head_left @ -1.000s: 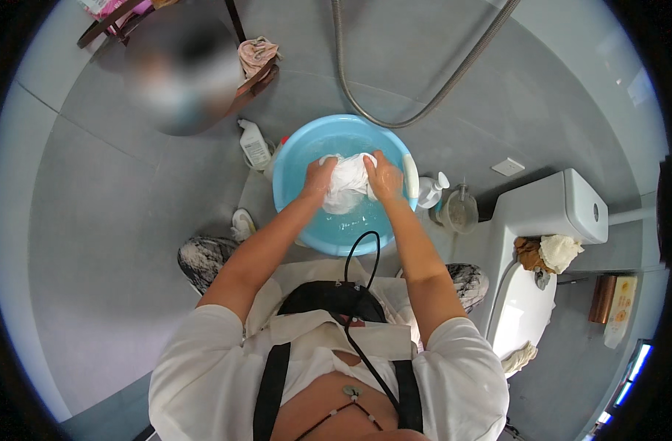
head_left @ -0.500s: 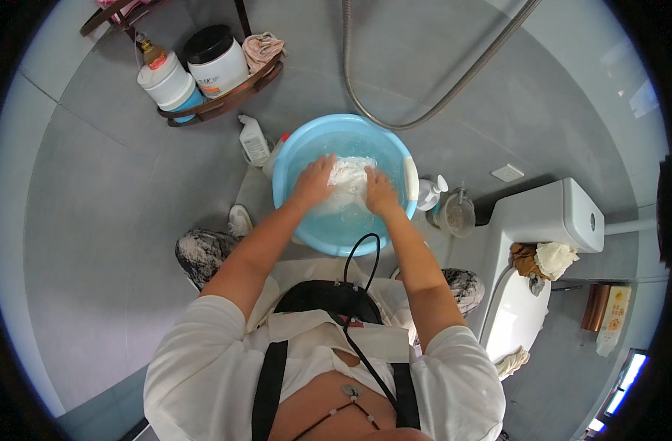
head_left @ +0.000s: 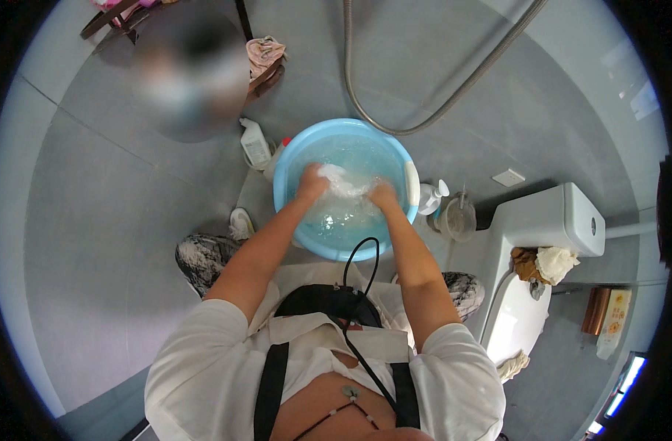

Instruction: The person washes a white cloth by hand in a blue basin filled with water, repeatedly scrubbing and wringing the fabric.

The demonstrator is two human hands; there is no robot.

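A light blue round basin [head_left: 283,162] holds water, and a wet white cloth [head_left: 342,181] is bunched in it. My left hand [head_left: 312,182] is closed around the cloth's left end. At the other end my right hand [head_left: 381,192] grips the cloth at the water's surface, its fingers blurred by motion and partly under water. The cloth stretches between both hands, and its lower part is hidden by the cloudy water.
A white bottle [head_left: 255,143] stands left of the basin; a white pump bottle [head_left: 430,197] and a clear container [head_left: 457,219] stand to its right. A metal hose [head_left: 424,117] hangs behind. A toilet [head_left: 527,220] with cloths on it is at the right.
My hands have closed from lying spread on the cloth to gripping its ends. The cloth has sunk lower and drawn into a narrower strip between them.
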